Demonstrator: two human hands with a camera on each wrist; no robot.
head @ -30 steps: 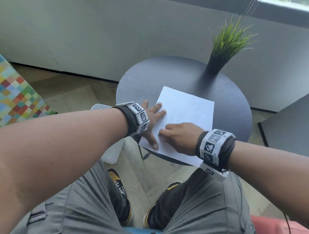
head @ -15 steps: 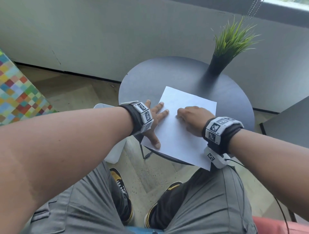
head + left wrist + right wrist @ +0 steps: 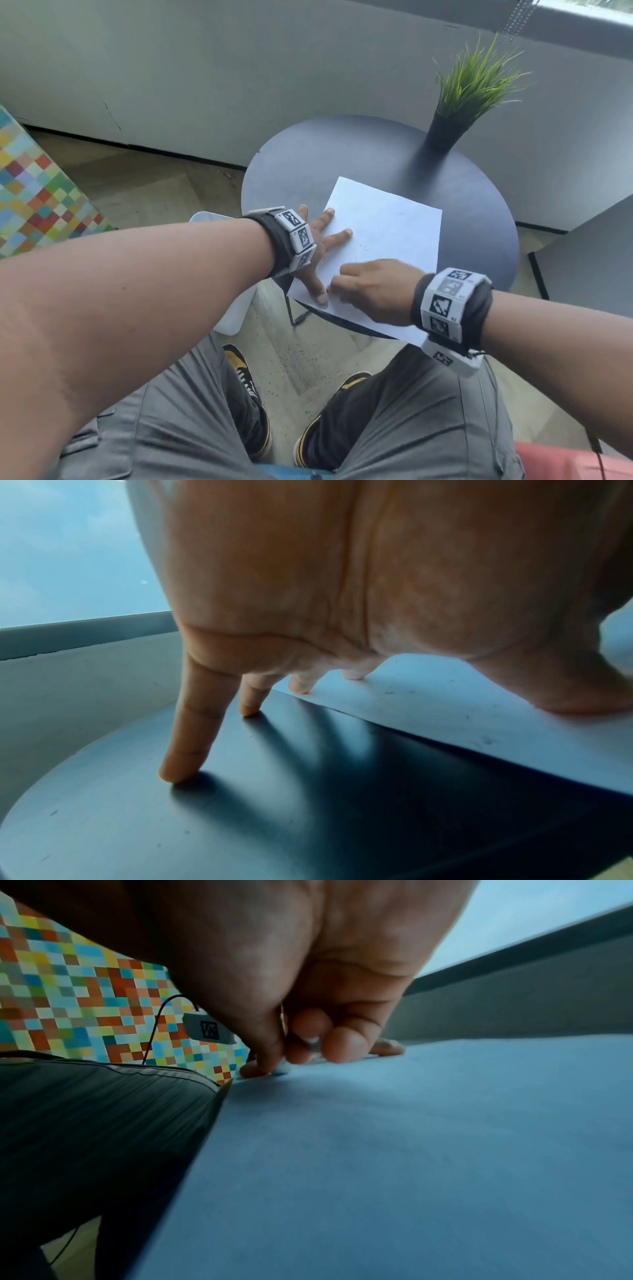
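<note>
A white sheet of paper (image 3: 394, 233) lies on a round dark table (image 3: 325, 161), its near corner hanging over the table's front edge. My left hand (image 3: 323, 251) lies spread and flat on the sheet's left edge; in the left wrist view two fingers (image 3: 185, 750) stand on the bare table (image 3: 308, 818) and the others and the thumb press the paper (image 3: 445, 710). My right hand (image 3: 370, 287) is curled, and its fingertips (image 3: 339, 1045) press down on the paper (image 3: 411, 1150) near the front left, right beside the left thumb.
A grass plant in a black pot (image 3: 448, 130) stands at the table's far right. A white stool (image 3: 236, 308) sits below the table's left side, a multicoloured checkered panel (image 3: 34, 205) at far left, a dark cabinet (image 3: 589, 260) at right. My knees are just under the table's front.
My right hand slid away along the paper's left part, then came back toward me to the near left corner. The left hand stayed spread in place.
</note>
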